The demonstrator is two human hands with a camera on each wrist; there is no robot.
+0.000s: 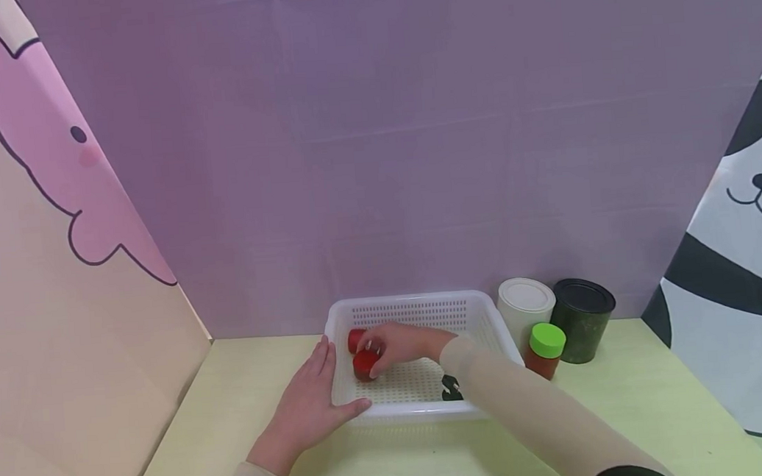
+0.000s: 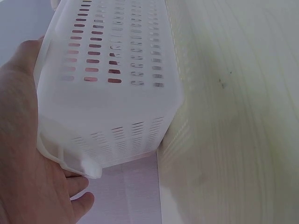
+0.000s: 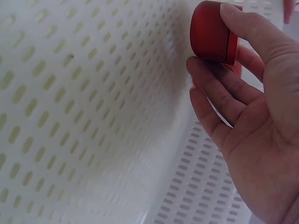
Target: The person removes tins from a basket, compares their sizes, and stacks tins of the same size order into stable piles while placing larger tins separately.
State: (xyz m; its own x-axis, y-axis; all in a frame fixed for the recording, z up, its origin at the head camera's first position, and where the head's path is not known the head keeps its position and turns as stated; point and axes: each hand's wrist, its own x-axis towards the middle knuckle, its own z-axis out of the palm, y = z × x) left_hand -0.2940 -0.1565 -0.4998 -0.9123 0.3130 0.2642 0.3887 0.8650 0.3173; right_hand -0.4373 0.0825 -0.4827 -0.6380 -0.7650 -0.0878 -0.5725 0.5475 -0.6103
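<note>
Inside a white perforated plastic basket (image 1: pixel 419 408), my right hand (image 1: pixel 398 342) pinches a small red cylindrical tin (image 1: pixel 365 365) between thumb and fingers, close to the basket's left side. A dark seam runs round the tin (image 3: pixel 210 31) near one end in the right wrist view. Just behind it is a second red cylinder (image 1: pixel 356 340), partly covered by the right hand. My left hand (image 1: pixel 306 405) rests against the front left corner of the basket, fingers extended along the left rim and thumb over the front rim. The left wrist view shows its fingertips by the basket's handle cutout (image 2: pixel 70 156).
To the right of the basket stand a white lidded canister (image 1: pixel 527 298), a dark canister with a black lid (image 1: pixel 584 319) and a small reddish-brown jar with a green lid (image 1: pixel 547 341). A purple backdrop (image 1: pixel 375 157) rises behind the pale wood table (image 1: pixel 397 465).
</note>
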